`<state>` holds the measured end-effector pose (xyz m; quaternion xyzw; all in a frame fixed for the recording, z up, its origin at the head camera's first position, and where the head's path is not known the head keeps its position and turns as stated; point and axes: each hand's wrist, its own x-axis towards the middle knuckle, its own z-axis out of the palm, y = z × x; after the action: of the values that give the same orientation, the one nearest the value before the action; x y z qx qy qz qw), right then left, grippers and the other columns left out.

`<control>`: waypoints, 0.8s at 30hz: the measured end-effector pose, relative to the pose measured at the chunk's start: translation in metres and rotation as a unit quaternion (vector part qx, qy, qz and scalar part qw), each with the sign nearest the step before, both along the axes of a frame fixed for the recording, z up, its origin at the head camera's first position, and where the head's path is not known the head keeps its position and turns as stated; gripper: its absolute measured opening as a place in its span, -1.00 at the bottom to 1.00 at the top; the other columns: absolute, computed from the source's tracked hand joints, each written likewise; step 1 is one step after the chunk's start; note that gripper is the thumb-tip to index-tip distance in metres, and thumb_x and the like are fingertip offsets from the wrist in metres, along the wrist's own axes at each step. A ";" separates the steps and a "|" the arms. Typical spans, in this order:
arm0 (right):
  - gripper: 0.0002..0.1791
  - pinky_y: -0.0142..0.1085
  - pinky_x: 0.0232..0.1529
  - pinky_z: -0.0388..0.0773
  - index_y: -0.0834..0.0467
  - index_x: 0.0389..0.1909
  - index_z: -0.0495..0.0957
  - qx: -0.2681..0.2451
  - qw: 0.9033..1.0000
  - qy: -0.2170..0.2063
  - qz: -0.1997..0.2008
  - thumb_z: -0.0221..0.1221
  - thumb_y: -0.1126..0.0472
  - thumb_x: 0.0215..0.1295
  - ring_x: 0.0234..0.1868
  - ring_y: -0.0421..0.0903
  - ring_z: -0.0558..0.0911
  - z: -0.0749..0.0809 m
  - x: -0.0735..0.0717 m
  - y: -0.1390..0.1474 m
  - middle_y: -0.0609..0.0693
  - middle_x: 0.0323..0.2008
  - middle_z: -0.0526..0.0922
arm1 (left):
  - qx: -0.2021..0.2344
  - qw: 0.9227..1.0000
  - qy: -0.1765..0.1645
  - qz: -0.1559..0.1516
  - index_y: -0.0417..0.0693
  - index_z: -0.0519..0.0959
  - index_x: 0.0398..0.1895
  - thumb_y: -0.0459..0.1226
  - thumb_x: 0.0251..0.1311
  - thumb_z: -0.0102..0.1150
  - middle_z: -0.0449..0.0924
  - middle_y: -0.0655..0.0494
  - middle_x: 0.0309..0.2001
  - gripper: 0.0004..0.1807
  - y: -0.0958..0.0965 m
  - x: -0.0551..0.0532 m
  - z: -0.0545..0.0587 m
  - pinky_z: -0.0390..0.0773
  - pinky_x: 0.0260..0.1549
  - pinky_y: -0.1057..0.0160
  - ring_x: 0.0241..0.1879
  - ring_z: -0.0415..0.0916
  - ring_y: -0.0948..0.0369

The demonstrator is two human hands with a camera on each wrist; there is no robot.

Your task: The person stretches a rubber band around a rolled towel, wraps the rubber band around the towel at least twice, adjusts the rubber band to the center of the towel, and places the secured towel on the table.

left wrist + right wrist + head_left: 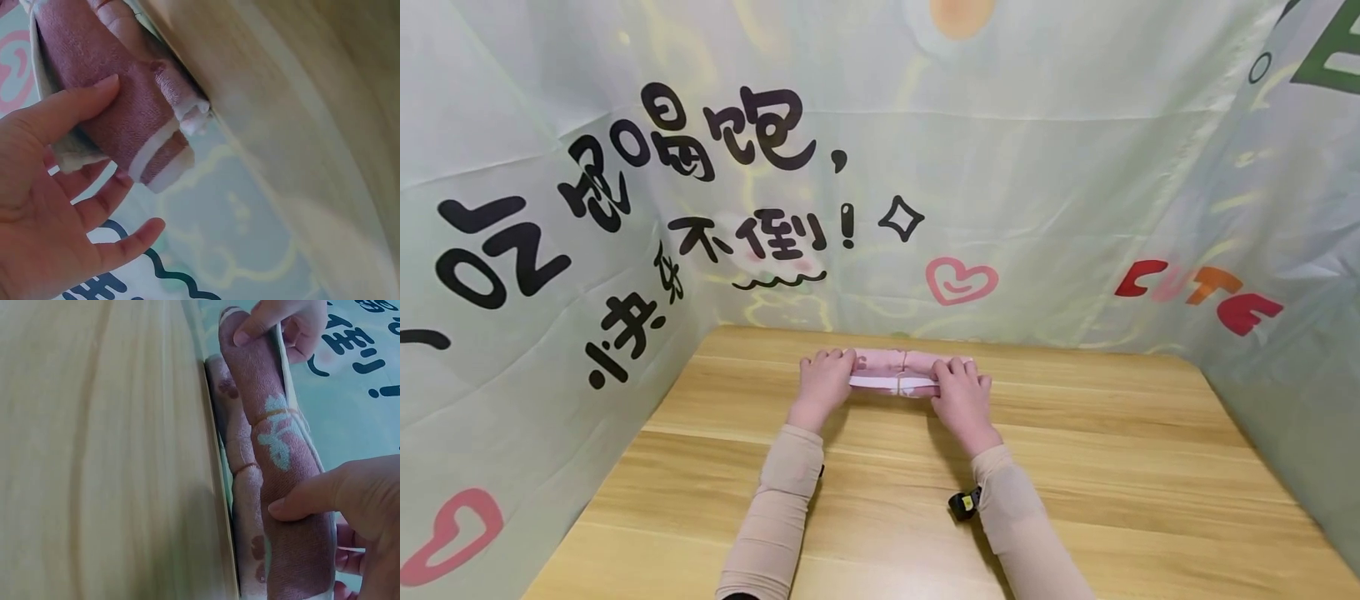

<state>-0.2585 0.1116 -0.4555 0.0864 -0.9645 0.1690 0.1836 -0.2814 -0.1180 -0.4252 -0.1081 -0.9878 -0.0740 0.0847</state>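
Observation:
A rolled mauve towel with a pale blue pattern is cinched at its middle by a thin brown band. My left hand pinches its left end, the thumb on the mauve side and the fingers behind. At the right end my right hand grips the same roll, thumb laid across it in the right wrist view. Just beyond it lies a lighter pink rolled towel with darker spots, also banded at the middle. In the right wrist view the mauve roll partly hides the pink one.
Both hands are toward the far side of a wooden table. Behind it hangs a printed cloth backdrop with black lettering and pink hearts, which also runs along both sides. A small black wrist device sits at my right sleeve.

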 end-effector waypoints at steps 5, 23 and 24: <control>-0.70 0.16 -0.09 0.30 0.08 -0.31 0.42 -0.005 1.000 -0.019 -0.010 0.32 0.33 -0.04 -0.07 0.15 0.38 -0.002 0.000 -0.005 0.09 -0.20 0.47 | 0.000 1.000 0.010 0.013 0.05 0.55 0.00 -0.34 0.06 0.32 0.57 -0.04 -0.01 -0.61 0.003 0.001 -0.002 0.41 0.06 -0.21 0.08 0.45 -0.07; -0.71 0.20 -0.05 0.31 0.09 -0.32 0.41 -0.001 0.999 -0.042 -0.006 0.26 0.40 -0.04 -0.06 0.17 0.39 -0.008 -0.001 -0.010 0.15 -0.11 0.49 | 0.022 0.999 -0.026 0.007 0.06 0.54 0.11 -0.26 0.34 0.08 0.53 -0.19 -0.02 -0.70 0.007 0.005 -0.007 0.56 -0.19 -0.11 -0.15 0.57 -0.13; -0.71 0.21 -0.05 0.31 0.09 -0.32 0.41 -0.002 0.999 -0.042 -0.006 0.26 0.41 -0.04 -0.06 0.17 0.39 -0.008 -0.001 -0.010 0.15 -0.11 0.49 | 0.019 0.999 -0.031 0.006 0.07 0.53 0.12 -0.24 0.30 0.14 0.52 -0.18 0.01 -0.67 0.007 0.005 -0.007 0.54 -0.13 -0.13 -0.09 0.55 -0.13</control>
<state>-0.2598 0.1016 -0.4635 0.0733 -0.9714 0.1738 0.1443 -0.2759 -0.1107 -0.4323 -0.0979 -0.9890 -0.0952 0.0561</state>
